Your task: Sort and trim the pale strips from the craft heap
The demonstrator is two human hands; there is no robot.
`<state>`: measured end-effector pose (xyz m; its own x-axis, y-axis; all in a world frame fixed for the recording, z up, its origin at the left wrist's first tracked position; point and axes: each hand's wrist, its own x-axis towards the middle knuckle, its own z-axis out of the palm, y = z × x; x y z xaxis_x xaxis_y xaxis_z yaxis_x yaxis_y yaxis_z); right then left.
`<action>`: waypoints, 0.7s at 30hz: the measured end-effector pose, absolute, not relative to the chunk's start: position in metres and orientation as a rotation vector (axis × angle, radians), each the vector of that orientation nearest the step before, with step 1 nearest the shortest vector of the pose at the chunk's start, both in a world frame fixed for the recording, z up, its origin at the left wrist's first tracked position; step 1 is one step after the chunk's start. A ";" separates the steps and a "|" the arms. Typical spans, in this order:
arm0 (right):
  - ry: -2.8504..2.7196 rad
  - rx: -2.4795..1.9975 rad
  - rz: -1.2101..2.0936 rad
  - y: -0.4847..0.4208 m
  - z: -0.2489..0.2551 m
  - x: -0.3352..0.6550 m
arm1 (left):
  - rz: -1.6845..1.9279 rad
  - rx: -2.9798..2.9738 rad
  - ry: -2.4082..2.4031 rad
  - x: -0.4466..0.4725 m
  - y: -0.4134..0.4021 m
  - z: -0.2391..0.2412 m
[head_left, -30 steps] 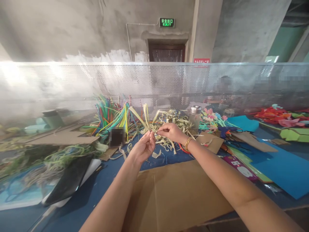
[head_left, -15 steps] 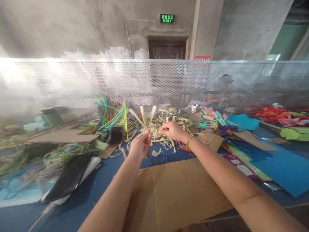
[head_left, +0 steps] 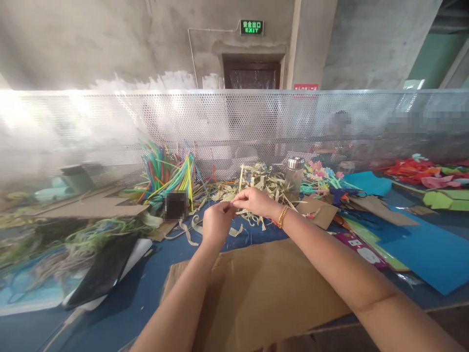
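Note:
Both hands meet above the blue table, just in front of a heap of pale yellow paper strips [head_left: 266, 183]. My left hand [head_left: 216, 224] is closed in a pinch on a small bundle of those yellow strips [head_left: 241, 180], of which one thin strip sticks up. My right hand [head_left: 253, 201], with a gold bracelet at the wrist, pinches the same bundle from the right. The two sets of fingertips touch. A flat sheet of brown cardboard [head_left: 256, 293] lies under my forearms.
A bunch of coloured sticks [head_left: 168, 176] fans out at the left, by a blurred dark square. A lidded glass jar [head_left: 294, 176] stands right of the strip heap. Paper flowers [head_left: 322, 178], blue sheets [head_left: 428, 254] and cardboard scraps lie right. A perforated metal screen [head_left: 234, 127] closes the back.
The yellow strips that fanned upward are now gathered low between my hands, with only one sticking up. My left hand has closed tighter against the right one. The view shifted slightly.

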<state>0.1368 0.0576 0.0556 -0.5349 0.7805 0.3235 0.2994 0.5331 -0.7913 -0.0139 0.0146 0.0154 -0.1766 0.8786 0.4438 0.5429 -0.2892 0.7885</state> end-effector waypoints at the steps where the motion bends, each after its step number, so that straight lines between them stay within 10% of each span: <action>1: -2.111 -0.851 0.924 0.057 0.057 0.138 | 1.438 1.803 1.658 -0.014 0.014 0.016; 13: -2.000 -0.965 0.430 0.088 0.103 0.217 | 1.284 1.399 1.200 -0.031 0.017 0.025; 21: -1.985 -1.161 0.825 0.132 0.042 0.212 | 1.278 0.704 0.538 -0.034 0.018 0.029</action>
